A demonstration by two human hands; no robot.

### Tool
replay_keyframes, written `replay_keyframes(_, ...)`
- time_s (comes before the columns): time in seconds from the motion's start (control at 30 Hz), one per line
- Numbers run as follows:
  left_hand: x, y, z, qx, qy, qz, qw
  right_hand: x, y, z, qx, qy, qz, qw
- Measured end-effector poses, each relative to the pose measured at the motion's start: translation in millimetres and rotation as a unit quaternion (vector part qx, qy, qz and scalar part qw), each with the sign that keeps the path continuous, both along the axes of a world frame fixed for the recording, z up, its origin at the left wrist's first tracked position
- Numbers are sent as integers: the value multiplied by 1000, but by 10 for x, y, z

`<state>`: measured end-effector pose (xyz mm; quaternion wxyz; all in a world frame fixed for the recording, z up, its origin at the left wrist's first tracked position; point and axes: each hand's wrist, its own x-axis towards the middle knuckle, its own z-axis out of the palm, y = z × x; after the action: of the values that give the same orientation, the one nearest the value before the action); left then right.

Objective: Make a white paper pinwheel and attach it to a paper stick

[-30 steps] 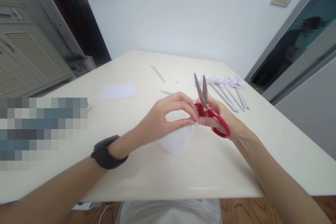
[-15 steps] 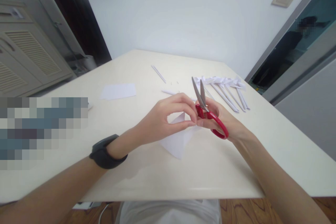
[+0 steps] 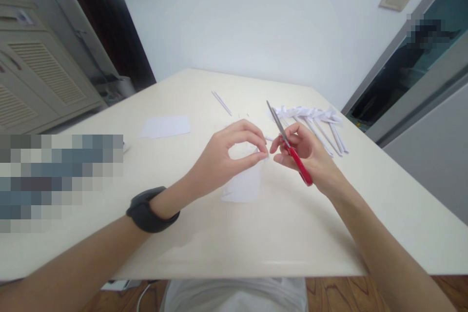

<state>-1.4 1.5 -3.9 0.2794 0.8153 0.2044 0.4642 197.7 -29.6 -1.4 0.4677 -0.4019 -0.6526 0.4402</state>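
The left hand (image 3: 223,158), at the centre of the frame, was curled with thumb and forefinger pinched shut on the upper edge of a white folded paper piece (image 3: 244,186). The paper hung down from the pinch, and its lower edge appeared to rest on the cream table top (image 3: 285,234). A black wristband (image 3: 149,209) circled the left wrist.

The right hand (image 3: 307,156), just right of centre, was closed around the handles of a pair of red-handled steel scissors (image 3: 288,144). The blades stood nearly together and pointed toward the upper left, with the tips raised above the table. The two hands sat near each other but apart.

Behind the right hand, a row of white rolled paper sticks (image 3: 318,124) lay on the table. A flat white paper rectangle (image 3: 166,126) lay left of centre. A single thin white paper strip (image 3: 221,102) lay further back.
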Motion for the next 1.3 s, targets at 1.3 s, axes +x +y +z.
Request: replay_keyframes(1.3,82,-57,-120,-99,-20,17,995,-226,-92,-68,65,75,-66,993)
